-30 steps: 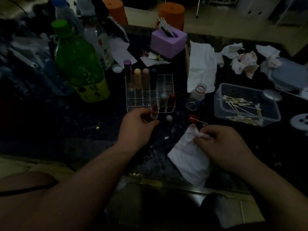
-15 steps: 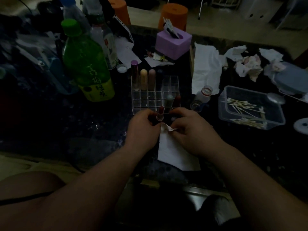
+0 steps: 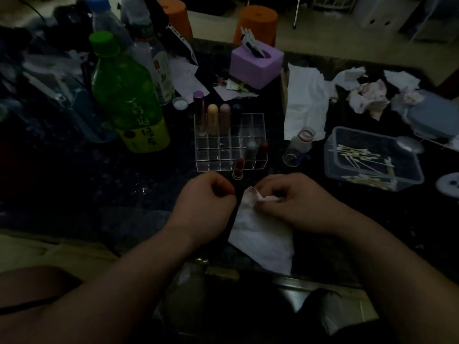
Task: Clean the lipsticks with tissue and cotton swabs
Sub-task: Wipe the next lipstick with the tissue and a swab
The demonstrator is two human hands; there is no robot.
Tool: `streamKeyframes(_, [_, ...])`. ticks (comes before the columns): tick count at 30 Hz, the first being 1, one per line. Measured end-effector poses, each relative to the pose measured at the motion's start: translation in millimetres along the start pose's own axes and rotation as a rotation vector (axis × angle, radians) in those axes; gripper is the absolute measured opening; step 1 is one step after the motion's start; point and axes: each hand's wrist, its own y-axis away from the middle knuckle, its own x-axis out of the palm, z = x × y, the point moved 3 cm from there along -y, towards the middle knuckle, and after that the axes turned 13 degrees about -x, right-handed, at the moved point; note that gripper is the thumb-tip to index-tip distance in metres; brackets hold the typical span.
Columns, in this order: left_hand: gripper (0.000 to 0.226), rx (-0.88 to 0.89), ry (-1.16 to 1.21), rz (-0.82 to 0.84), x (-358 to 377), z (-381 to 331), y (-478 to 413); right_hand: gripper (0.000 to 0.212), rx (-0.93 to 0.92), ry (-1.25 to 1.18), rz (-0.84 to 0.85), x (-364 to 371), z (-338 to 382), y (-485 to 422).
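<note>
A red lipstick [image 3: 239, 167] with its bullet out stands up just in front of the clear organizer [image 3: 224, 155]. My left hand [image 3: 207, 199] has its fingers curled round the lipstick's dark base, which is hard to make out. My right hand [image 3: 293, 202] pinches a stained corner of a white tissue [image 3: 263, 234], held close to the right of the lipstick. The rest of the tissue lies on the dark table. Several capped lipsticks stand in the organizer's back row [image 3: 216, 117] and two at its front right [image 3: 257, 151]. Cotton swabs [image 3: 360, 157] lie in a clear tub.
A green bottle [image 3: 129, 100] and clear bottles stand at the left. At the back sits a purple tissue box [image 3: 255, 63], with a flat tissue [image 3: 305, 105] and crumpled used tissues [image 3: 367, 95] to its right. A small open jar [image 3: 299, 145] is beside the swab tub [image 3: 332, 167].
My right hand has carried the tissue leftward from the table up to the lipstick. My left hand has kept hold of the lipstick and barely moved.
</note>
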Motion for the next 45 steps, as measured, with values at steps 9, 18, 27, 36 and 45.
streamKeyframes(9, [0.026,-0.185,0.209,0.641,19.9,-2.7,39.0,0.009,0.084,-0.426,0.12,-13.5,33.4,45.4])
streamKeyframes(18, [0.044,-0.083,0.142,0.716,36.7,-17.0,44.0,0.017,0.036,-0.456,0.136,-23.2,38.8,64.8])
streamKeyframes(27, [0.016,-0.106,0.515,0.772,27.5,-27.9,27.0,0.029,0.231,-0.443,-0.144,-50.9,18.4,67.7])
streamKeyframes(36, [0.023,-0.204,0.693,0.859,47.1,-23.9,39.9,0.017,0.283,-0.466,-0.07,-45.5,25.5,68.1])
streamKeyframes(45, [0.031,-0.204,0.792,0.751,43.9,-29.6,44.3,0.017,0.281,-0.685,-0.23,-42.5,21.1,68.3])
